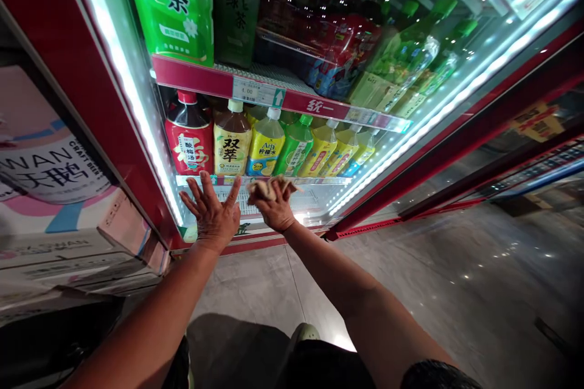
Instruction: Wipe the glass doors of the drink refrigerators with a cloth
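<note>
My left hand (213, 211) is open with its fingers spread, at the front of the lit drinks cooler, just below the lower row of bottles. Bunched in my right hand (277, 213) is a crumpled beige cloth (270, 189), held against or close to the lower shelf's edge strip (323, 181). Above my left fingers stand a red-labelled bottle (188, 140) and a cream-labelled bottle (232, 143). A yellow and blue bottle (265, 146) and a green bottle (294, 149) are over the cloth. Whether the left fingertips touch anything, I cannot tell.
An upper shelf edge (314, 103) with price tags carries large green bottles (176, 12) and more drinks. Stacked printed cartons (55, 243) stand at the left. The cooler's red frame (365, 209) borders the right side. Grey tiled floor (255, 292) lies below.
</note>
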The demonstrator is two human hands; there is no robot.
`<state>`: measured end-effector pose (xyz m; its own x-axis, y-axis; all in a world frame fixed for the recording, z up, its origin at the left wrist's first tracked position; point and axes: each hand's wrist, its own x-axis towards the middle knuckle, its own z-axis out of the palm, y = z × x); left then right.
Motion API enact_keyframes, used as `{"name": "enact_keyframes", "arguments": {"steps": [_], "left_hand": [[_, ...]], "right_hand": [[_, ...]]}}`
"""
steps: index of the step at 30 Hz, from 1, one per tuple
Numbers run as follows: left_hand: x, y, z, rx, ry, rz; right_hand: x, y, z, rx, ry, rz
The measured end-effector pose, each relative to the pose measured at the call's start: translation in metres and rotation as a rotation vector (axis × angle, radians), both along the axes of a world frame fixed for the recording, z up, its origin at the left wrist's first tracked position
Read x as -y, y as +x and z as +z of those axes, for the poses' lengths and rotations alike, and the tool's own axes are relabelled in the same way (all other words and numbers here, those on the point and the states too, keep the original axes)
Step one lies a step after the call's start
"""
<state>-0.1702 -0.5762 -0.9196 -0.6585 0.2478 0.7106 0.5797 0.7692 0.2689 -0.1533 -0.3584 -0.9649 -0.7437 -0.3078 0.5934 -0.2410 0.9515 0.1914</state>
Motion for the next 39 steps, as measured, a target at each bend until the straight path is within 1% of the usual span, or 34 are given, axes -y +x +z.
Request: {"name": "enact_keyframes", "arguments": {"steps": [2,3,4,6,8,9,10,13,15,16,18,20,22,24,26,28,30,32,34,36,39], "left_hand": [[0.004,0.000,0.000,0.020,0.006,-0.001],[0.006,0.000,0.001,0.027,0.016,0.000],[0.009,0.000,0.001,0.033,0.027,0.002],[0.013,-0.001,0.003,0.051,0.049,0.009],[0.018,-0.002,0.005,0.090,0.063,0.022],[0.020,-0.003,0.006,0.117,0.069,0.028],[0.022,-0.003,0.007,0.146,0.073,0.028],[0.028,-0.005,0.009,0.225,0.080,0.006],[0.032,-0.005,0.009,0.265,0.084,-0.012],[0.033,-0.006,0.009,0.282,0.088,-0.020],[0.037,-0.007,0.009,0.300,0.108,-0.032],[0.040,-0.009,0.009,0.291,0.144,-0.037],[0.043,-0.011,0.007,0.263,0.182,-0.038],[0.046,-0.013,0.006,0.243,0.198,-0.047],[0.049,-0.014,0.005,0.242,0.201,-0.053],[0.053,-0.014,0.007,0.239,0.211,-0.053],[0.056,-0.013,0.011,0.219,0.229,-0.040],[0.060,-0.012,0.016,0.196,0.246,-0.020],[0.063,-0.012,0.020,0.177,0.257,-0.006],[0.066,-0.012,0.022,0.161,0.263,0.000],[0.070,-0.014,0.018,0.139,0.255,-0.001]], "right_hand": [[0.002,0.003,0.004,0.053,0.097,0.123],[0.002,0.003,0.010,0.045,0.114,0.141],[0.003,0.002,0.018,0.021,0.112,0.128],[0.009,-0.004,0.034,-0.039,0.072,0.053],[0.020,-0.012,0.044,-0.065,0.033,-0.014],[0.026,-0.014,0.044,-0.055,0.030,-0.019],[0.031,-0.016,0.042,-0.034,0.041,0.007],[0.037,-0.015,0.031,0.046,0.139,0.198],[0.035,-0.012,0.031,0.064,0.194,0.297],[0.034,-0.012,0.035,0.052,0.203,0.305],[0.037,-0.014,0.048,0.008,0.184,0.247],[0.047,-0.019,0.061,-0.027,0.140,0.147],[0.061,-0.025,0.064,-0.026,0.108,0.096],[0.073,-0.029,0.060,0.022,0.110,0.151],[0.079,-0.029,0.055,0.101,0.143,0.267],[0.080,-0.027,0.056,0.163,0.180,0.347],[0.083,-0.028,0.067,0.161,0.185,0.343],[0.090,-0.032,0.082,0.105,0.154,0.288],[0.103,-0.039,0.090,0.039,0.113,0.231],[0.116,-0.045,0.087,0.018,0.097,0.223],[0.128,-0.047,0.072,0.106,0.151,0.339]]}}
